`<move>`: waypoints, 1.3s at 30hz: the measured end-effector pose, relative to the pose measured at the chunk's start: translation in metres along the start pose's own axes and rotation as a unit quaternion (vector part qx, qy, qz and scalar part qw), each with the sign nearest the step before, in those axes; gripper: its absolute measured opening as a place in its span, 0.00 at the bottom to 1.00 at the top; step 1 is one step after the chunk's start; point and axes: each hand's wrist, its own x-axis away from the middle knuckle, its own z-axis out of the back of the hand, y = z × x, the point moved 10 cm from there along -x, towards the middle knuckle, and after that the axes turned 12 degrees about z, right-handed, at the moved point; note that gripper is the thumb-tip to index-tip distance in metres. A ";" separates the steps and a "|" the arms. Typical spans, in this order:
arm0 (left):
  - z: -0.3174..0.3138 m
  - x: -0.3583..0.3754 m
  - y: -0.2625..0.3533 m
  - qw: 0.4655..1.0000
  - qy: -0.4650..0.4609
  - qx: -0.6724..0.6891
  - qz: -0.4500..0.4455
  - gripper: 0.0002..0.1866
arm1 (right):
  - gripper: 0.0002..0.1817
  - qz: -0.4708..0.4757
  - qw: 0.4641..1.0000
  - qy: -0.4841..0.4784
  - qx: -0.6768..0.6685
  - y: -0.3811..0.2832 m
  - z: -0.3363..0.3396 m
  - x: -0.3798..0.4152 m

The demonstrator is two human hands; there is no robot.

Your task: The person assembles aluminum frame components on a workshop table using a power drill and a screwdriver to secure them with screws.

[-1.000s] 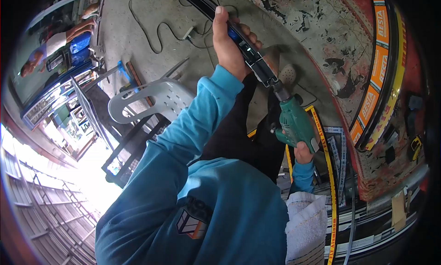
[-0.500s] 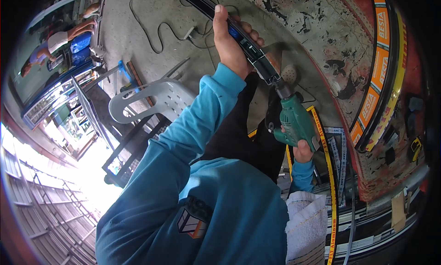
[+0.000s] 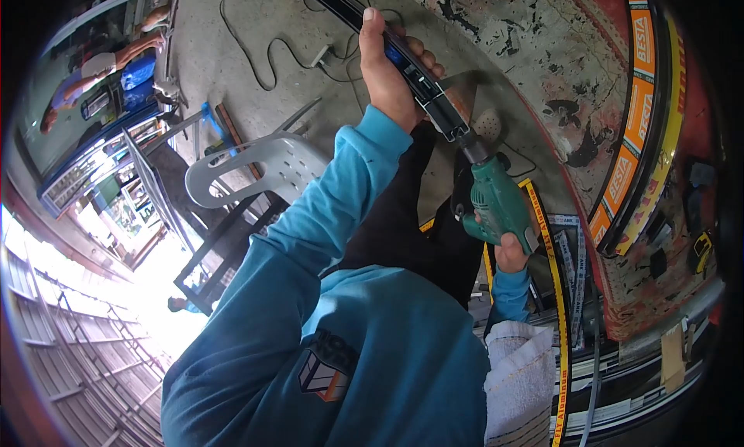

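My left hand (image 3: 389,86) is wrapped round a long black metal profile (image 3: 338,0) near its lower end, with the thumb along the near side. The green power drill (image 3: 490,193) is in my right hand (image 3: 510,253), its fingers closed round the handle. The drill's chuck (image 3: 474,148) is at the profile's open end, in line with it. Any bit at the end is hidden.
A grey plastic chair (image 3: 291,164) stands left of my legs. Cables and a white connector (image 3: 319,57) lie on the floor. On the right are a paint-worn surface (image 3: 573,98) and orange-labelled strips (image 3: 642,44). A person (image 3: 97,65) is at the upper left.
The drill and my hands have barely moved. The person at the upper left has shifted slightly. A small blue shape now shows by the bright opening at the left.
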 end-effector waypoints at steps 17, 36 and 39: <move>-0.004 -0.004 0.000 1.000 -0.012 0.003 -0.012 0.33 | 0.48 -0.006 1.000 -0.006 -0.003 -0.002 0.003 -0.008; -0.004 -0.002 0.001 1.000 -0.020 0.007 -0.012 0.33 | 0.46 0.007 0.999 0.001 -0.044 0.000 -0.002 -0.008; -0.002 -0.001 0.001 1.000 -0.012 -0.013 -0.006 0.33 | 0.47 0.024 0.999 -0.016 -0.025 0.003 -0.004 -0.007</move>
